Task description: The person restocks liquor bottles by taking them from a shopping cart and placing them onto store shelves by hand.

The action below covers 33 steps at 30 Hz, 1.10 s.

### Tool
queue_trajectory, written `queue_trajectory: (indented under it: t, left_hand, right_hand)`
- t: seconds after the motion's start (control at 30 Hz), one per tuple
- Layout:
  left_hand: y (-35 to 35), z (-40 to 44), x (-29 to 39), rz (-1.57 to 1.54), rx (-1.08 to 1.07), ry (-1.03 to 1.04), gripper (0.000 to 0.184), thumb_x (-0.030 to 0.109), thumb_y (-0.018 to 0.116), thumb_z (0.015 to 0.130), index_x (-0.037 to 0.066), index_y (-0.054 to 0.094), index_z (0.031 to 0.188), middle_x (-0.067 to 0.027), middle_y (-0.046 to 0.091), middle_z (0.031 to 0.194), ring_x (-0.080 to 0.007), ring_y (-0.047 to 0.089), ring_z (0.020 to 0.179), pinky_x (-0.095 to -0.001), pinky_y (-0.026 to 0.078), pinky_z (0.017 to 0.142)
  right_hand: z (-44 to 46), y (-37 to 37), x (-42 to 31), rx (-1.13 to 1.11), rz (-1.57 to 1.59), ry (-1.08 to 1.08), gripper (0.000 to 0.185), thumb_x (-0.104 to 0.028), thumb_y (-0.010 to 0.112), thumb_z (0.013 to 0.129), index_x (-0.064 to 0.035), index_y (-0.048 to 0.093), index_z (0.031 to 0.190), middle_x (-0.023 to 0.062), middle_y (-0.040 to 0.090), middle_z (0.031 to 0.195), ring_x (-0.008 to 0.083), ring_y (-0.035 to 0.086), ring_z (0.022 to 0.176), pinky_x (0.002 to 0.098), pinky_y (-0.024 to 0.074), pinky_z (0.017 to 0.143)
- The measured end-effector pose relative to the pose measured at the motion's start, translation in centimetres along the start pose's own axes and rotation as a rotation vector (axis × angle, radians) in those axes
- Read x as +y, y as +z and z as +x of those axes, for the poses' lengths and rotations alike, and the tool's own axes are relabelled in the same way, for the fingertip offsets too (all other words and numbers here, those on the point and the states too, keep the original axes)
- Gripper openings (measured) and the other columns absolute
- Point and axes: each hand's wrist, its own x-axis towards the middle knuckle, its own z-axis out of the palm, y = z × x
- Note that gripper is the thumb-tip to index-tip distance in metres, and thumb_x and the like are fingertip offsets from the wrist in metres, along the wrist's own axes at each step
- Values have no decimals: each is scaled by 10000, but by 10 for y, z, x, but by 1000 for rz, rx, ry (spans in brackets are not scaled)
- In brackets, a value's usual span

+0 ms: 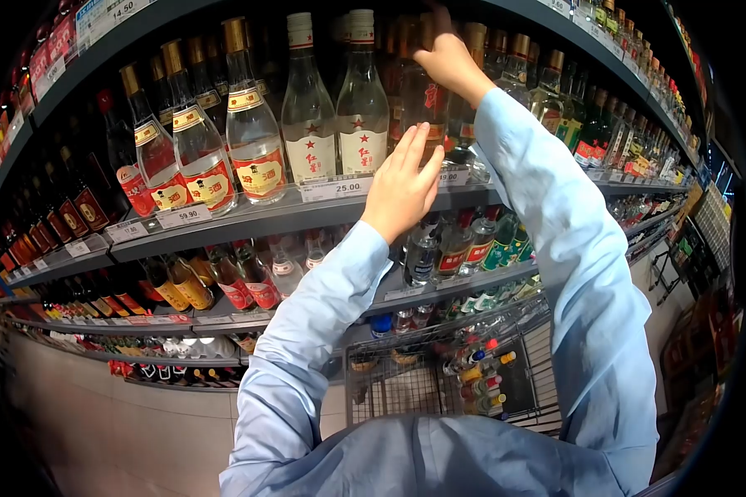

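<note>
My left hand [406,178] is raised at the edge of the upper shelf, its fingers stretched out and holding nothing. Its fingertips overlap the lower part of a clear bottle with a red mark [431,98]; whether they touch it I cannot tell. Higher up, my right hand [454,65] reaches in among the bottle tops, thumb and a finger apart, beside a gold-capped bottle [474,35]. Part of that hand fades into the dark under the shelf above. Just left of my hands stand two clear white-labelled bottles with red stars [362,145].
Red-and-yellow-labelled bottles [257,166] fill the shelf's left side, above price tags [337,189]. More bottles [468,248] line the lower shelf. Against my body stands a wire shopping cart [406,389] with several bottles [485,381] inside. Tiled floor [141,406] shows at lower left.
</note>
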Motion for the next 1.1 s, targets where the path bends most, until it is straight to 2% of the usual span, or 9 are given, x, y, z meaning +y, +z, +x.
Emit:
queue_trajectory:
  t: [0.27,0.3,0.33,0.43,0.67,0.7,0.83,0.93,1.1]
  left_hand:
    - [0,-3,-2,-12,-20,6,380,110,623,698,85,547,1069,-165,367,1271,-318,387,1159,-363,413,879]
    - [1,-3,-2,-8,-23,3,374,107,621,696,83,552,1063,-163,369,1271,-320,388,1158,-363,410,883]
    - [2,-3,-2,-9,-9,4,368,103,618,695,81,556,1058,-163,377,1265,-320,393,1153,-362,407,887]
    - [2,-3,-2,-11,-9,7,361,90,604,671,58,560,1028,-160,394,1255,-299,379,1167,-345,412,890]
    - [2,-7,-6,-74,32,-45,341,-56,512,637,-21,546,975,-181,479,1117,-325,472,1050,-367,423,863]
    - [2,-7,-6,-72,31,-45,342,-55,513,637,-22,546,976,-182,481,1117,-326,475,1047,-367,423,864]
    - [-3,-8,3,-85,13,-48,344,-51,516,638,-24,546,980,-186,483,1118,-330,480,1042,-369,418,872]
    - [-24,-20,26,-145,-40,-19,450,-59,531,618,4,527,1064,-186,464,1153,-344,464,1063,-393,404,885]
    - [-66,-146,89,-357,-308,-263,313,-15,558,665,7,572,977,-147,552,998,-320,528,945,-381,436,819]
  right_hand:
    - [1,0,4,2,-25,-11,377,-254,603,663,120,572,703,276,568,679,380,589,687,404,467,653]
    - [0,-2,-1,-49,-117,11,327,-224,592,711,96,575,781,242,587,717,339,600,695,380,471,649]
    - [-12,-3,-6,126,239,-175,746,-156,585,686,-110,191,1318,314,510,979,373,568,774,392,473,614]
    - [-14,-7,-11,92,143,-131,730,-96,546,694,-58,135,1297,263,549,689,363,571,663,390,452,583]
    - [-19,-3,-14,240,187,-303,735,-80,557,682,-66,155,1297,271,548,750,372,568,701,404,457,610]
    - [-30,-24,-30,-21,216,27,715,-90,558,691,-71,182,1299,287,521,942,375,547,839,404,448,718]
    - [-27,-5,-11,542,-253,-330,619,-151,557,733,-57,284,1281,251,434,1126,392,453,1002,427,383,860]
    - [-30,6,0,817,-133,-370,432,-200,547,779,-30,419,1155,197,513,1006,298,538,861,379,447,743]
    - [-256,-14,1,-196,822,-68,201,-170,465,872,14,522,817,64,543,715,120,528,644,253,441,610]
